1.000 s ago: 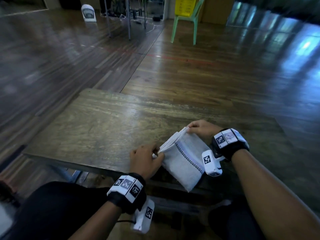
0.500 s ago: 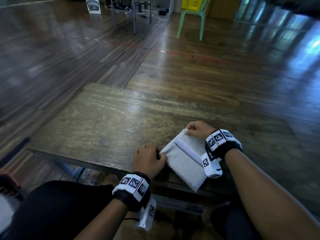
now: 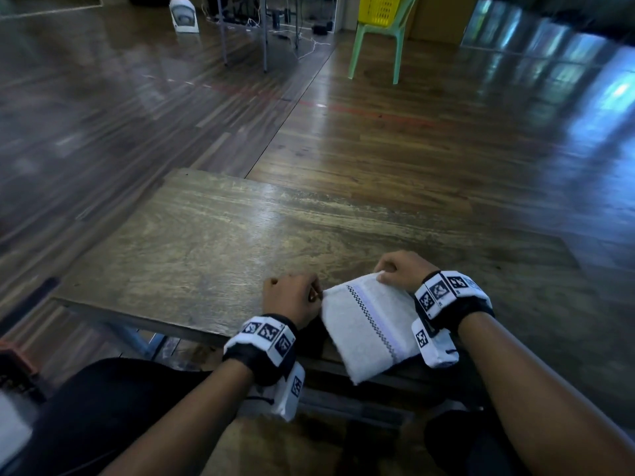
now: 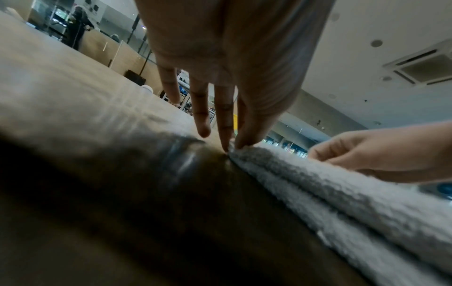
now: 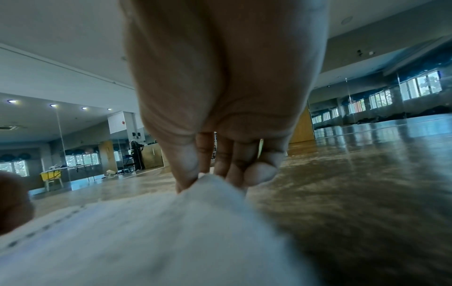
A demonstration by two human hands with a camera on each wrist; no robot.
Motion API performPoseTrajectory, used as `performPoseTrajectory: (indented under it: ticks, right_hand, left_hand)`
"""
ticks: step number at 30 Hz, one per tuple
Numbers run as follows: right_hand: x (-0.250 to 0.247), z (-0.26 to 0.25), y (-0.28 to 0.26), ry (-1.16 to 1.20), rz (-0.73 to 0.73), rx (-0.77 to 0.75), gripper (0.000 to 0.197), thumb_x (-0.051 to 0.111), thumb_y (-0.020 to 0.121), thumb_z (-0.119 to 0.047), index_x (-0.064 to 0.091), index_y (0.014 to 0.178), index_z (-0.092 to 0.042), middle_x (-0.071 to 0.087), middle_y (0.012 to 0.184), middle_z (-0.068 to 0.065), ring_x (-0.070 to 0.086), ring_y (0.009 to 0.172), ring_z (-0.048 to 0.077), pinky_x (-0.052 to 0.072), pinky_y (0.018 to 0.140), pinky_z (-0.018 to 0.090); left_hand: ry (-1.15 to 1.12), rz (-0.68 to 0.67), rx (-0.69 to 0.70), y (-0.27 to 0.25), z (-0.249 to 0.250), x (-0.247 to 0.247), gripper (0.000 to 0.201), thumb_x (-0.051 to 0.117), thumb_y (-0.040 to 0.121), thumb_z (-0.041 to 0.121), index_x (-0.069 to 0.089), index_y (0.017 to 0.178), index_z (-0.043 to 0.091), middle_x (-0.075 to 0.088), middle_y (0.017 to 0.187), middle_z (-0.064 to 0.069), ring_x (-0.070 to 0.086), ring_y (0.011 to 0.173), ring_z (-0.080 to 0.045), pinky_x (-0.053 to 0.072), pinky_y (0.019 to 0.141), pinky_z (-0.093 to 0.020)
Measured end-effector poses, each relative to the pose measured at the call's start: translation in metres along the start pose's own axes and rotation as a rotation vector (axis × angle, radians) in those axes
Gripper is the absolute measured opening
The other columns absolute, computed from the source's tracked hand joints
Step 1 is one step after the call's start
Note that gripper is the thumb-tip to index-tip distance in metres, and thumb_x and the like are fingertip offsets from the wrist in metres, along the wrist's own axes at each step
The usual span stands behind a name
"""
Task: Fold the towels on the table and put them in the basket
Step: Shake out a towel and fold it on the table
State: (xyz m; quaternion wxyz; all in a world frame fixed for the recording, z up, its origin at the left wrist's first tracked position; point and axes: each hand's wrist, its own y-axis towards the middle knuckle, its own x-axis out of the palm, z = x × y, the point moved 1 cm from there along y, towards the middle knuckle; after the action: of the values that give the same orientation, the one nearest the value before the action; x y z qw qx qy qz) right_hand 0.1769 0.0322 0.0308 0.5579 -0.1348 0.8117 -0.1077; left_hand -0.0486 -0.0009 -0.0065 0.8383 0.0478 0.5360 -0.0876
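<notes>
A white folded towel [image 3: 369,322] with a black checked stripe lies on the near edge of the wooden table [image 3: 213,249], its near corner hanging over the edge. My left hand [image 3: 292,297] pinches the towel's far left corner [image 4: 238,150] between thumb and fingertips. My right hand [image 3: 400,271] pinches its far right corner [image 5: 208,181]. In the right wrist view the towel [image 5: 146,232] spreads below the hand. A yellow basket [image 3: 379,8] stands on a green chair far across the floor.
The green plastic chair [image 3: 376,46] stands at the far middle of the wooden floor. A white fan [image 3: 184,15] and metal stand legs [image 3: 263,32] with cables are at the back left. My dark-clad knees are under the table's near edge.
The towel's upper layers, lifted a second ago, have been lowered flat onto the table. Both hands have kept their hold on the far corners and come down with it.
</notes>
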Motion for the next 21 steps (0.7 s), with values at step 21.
performPoseTrajectory:
  ticks: [21]
  right_hand:
    - [0.020,0.031,-0.048,-0.118,0.109,-0.090,0.014,0.057,0.090,-0.022,0.059,0.102,-0.016,0.052,0.103,-0.002,0.053,0.095,0.016,0.046,0.084,0.034]
  left_hand:
    - [0.264,-0.128,0.501,0.034,0.039,0.007,0.021,0.047,0.089,0.023,0.066,0.097,0.020,0.063,0.106,0.001,0.058,0.098,-0.022,0.040,0.077,-0.031]
